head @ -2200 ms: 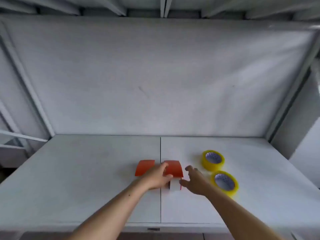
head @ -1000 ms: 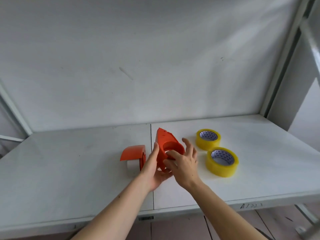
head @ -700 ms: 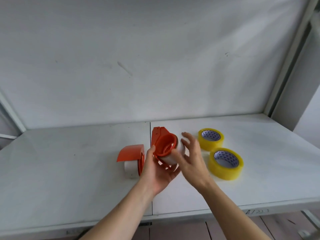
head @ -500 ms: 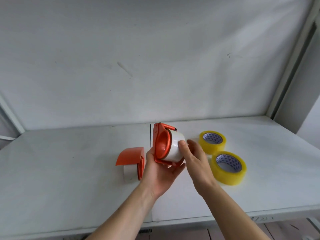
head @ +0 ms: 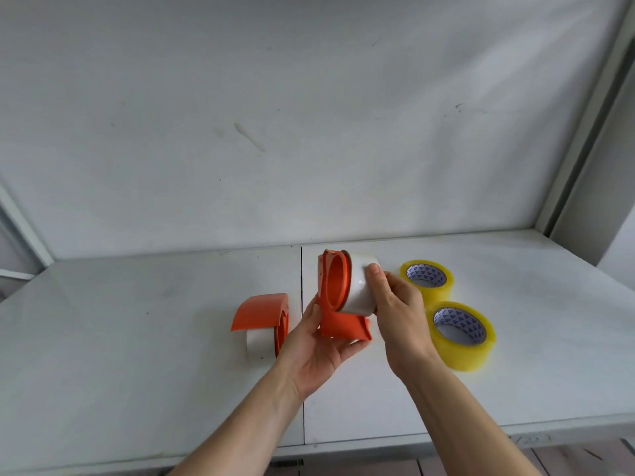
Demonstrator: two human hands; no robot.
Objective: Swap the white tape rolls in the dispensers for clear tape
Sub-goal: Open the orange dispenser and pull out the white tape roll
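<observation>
My left hand point(head: 318, 352) holds an orange tape dispenser point(head: 335, 300) up above the table, gripping its lower part. A white tape roll point(head: 359, 286) sits on the dispenser's hub, partly slid out to the right, and my right hand point(head: 398, 314) grips it from the right side. A second orange dispenser point(head: 263, 312) with its own white roll point(head: 259, 341) lies on the table just left of my left hand. Two yellowish clear tape rolls lie flat on the right: a far roll point(head: 427, 280) and a near roll point(head: 462, 334).
The white table point(head: 137, 338) has a seam down its middle and a front edge near my forearms. A white back wall point(head: 309, 132) rises behind it, and a grey frame post point(head: 580, 149) stands at the right.
My left hand lifted the dispenser off the table and turned it. My right hand closed on the white roll, which has now shifted rightward off the orange hub.
</observation>
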